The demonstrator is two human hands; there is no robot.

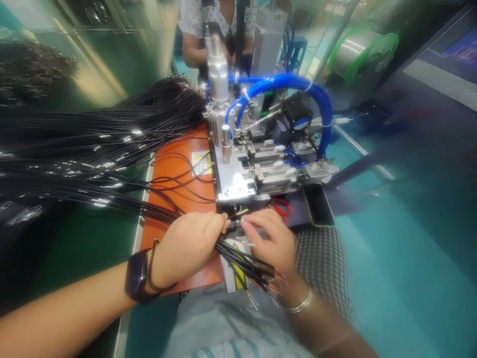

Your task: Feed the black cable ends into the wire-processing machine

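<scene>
My left hand (188,246) is closed round a bunch of thin black cables (238,261) whose stripped coloured ends stick out toward my lap. My right hand (270,238) pinches one cable end with its fingertips right at the front edge of a small metal machine (234,181). Both hands meet just below the machine's front plate. A large sheaf of black cables (93,144) fans out to the left across the bench and runs into my left hand. I wear a dark watch and a bead bracelet on the left wrist, a silver bangle on the right.
The machine sits on an orange mat (179,174) and carries a steel cylinder (218,74) and blue air hoses (298,84). A dark phone (318,205) lies at its right. Another person (212,30) stands behind the machine. Teal floor lies to the right.
</scene>
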